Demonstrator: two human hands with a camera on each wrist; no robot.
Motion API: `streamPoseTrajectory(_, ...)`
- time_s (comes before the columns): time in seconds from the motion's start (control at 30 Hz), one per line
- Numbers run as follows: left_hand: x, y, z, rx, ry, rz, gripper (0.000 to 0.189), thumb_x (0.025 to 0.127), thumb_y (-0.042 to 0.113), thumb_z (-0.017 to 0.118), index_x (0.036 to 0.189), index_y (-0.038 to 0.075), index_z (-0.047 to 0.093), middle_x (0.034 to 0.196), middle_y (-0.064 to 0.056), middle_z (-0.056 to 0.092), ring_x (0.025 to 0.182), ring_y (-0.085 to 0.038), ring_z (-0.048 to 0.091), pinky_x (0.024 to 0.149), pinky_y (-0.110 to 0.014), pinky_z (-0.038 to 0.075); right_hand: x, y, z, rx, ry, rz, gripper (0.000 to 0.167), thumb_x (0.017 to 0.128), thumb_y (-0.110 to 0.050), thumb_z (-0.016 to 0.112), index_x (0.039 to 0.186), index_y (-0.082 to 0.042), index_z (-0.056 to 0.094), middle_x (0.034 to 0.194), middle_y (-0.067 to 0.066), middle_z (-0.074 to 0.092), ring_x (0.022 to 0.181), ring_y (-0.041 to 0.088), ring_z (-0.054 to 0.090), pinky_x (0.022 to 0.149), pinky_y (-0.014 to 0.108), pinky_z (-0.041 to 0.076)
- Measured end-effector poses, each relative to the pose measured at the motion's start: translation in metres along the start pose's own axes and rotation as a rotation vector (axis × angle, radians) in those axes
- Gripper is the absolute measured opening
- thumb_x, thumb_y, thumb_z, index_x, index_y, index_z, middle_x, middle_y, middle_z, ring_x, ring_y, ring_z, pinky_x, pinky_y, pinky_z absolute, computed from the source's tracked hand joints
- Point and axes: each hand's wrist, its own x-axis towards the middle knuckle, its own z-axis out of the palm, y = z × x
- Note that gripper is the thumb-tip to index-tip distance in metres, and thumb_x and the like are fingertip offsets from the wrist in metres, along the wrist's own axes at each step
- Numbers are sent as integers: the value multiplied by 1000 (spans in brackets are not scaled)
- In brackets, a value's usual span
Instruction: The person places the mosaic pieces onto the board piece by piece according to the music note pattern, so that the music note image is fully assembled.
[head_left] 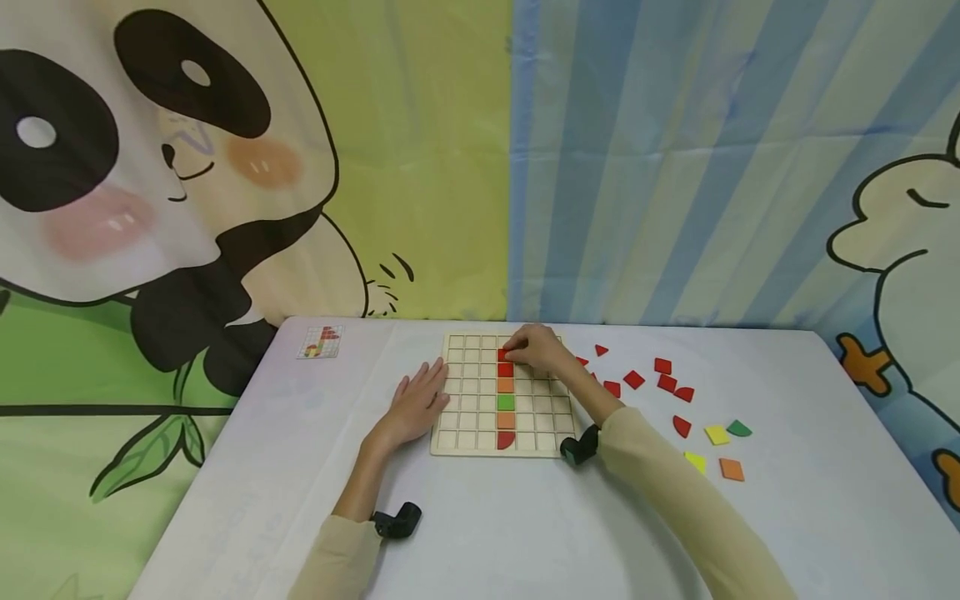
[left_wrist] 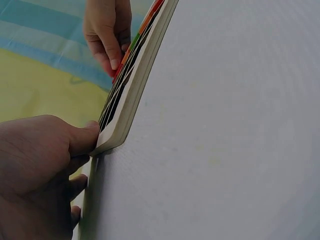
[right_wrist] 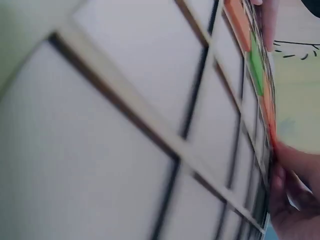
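Note:
A wooden grid board (head_left: 465,422) lies on the table, with one column holding red, orange and green tiles and a red quarter-round piece (head_left: 506,439) at its near end. My left hand (head_left: 416,406) lies at the board's left edge, fingers extended; in the left wrist view its thumb (left_wrist: 85,137) touches the board's rim (left_wrist: 131,102). Over the far end of the column, my right hand (head_left: 536,346) pinches a red piece (head_left: 502,355) at a cell, partly hidden by the fingers. In the right wrist view, its fingertips (right_wrist: 287,155) meet the board beyond an orange tile (right_wrist: 266,107).
Right of the board lie scattered red pieces (head_left: 633,380), yellow squares (head_left: 717,435), a green quarter-round (head_left: 738,428) and an orange square (head_left: 732,470). A small pattern card (head_left: 320,342) sits at the table's far left. A printed curtain (head_left: 435,167) hangs behind the table.

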Motion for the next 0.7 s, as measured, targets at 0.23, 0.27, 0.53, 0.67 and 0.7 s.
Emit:
streamPoseTrajectory(0.23, 2, -3, -1, 13, -5, -9, 60, 111, 23, 43, 164, 3, 24, 173, -13, 17, 162, -37, 8, 128, -61, 2, 8, 0, 2, 12, 3, -30, 10, 99, -8, 69, 99, 1, 72, 105, 18, 73, 101, 33, 69, 90, 42, 57)
streamPoseTrajectory(0.27, 2, -2, 0, 7, 0, -8, 59, 111, 22, 44, 164, 3, 25, 173, -13, 17, 162, -37, 9, 128, -61, 2, 8, -1, 1, 12, -6, -35, 9, 99, -8, 68, 100, 1, 72, 105, 18, 72, 102, 33, 69, 90, 42, 57)
streamPoseTrajectory(0.53, 4, 0, 0, 11, 2, 2, 60, 111, 23, 43, 164, 3, 24, 173, -13, 16, 162, -37, 8, 128, -61, 2, -13, -3, -17, -6, -4, -100, 32, 103, -11, 62, 130, 6, 67, 136, 27, 64, 89, 32, 74, 76, 38, 58)
streamPoseTrajectory(0.67, 1, -2, -1, 7, -6, -6, 60, 111, 23, 44, 164, 3, 24, 173, -13, 17, 162, -37, 8, 128, -61, 2, -56, -2, -26, 19, 34, -154, 35, 100, -10, 65, 131, 7, 65, 139, 28, 60, 86, 30, 73, 72, 33, 58)
streamPoseTrajectory(0.7, 1, -3, -1, 6, -9, -9, 60, 111, 23, 44, 164, 3, 24, 173, -13, 16, 162, -37, 8, 128, -61, 1, -68, -2, -28, 24, 35, -153, 35, 99, -9, 67, 131, 7, 65, 136, 28, 61, 87, 30, 72, 72, 31, 58)
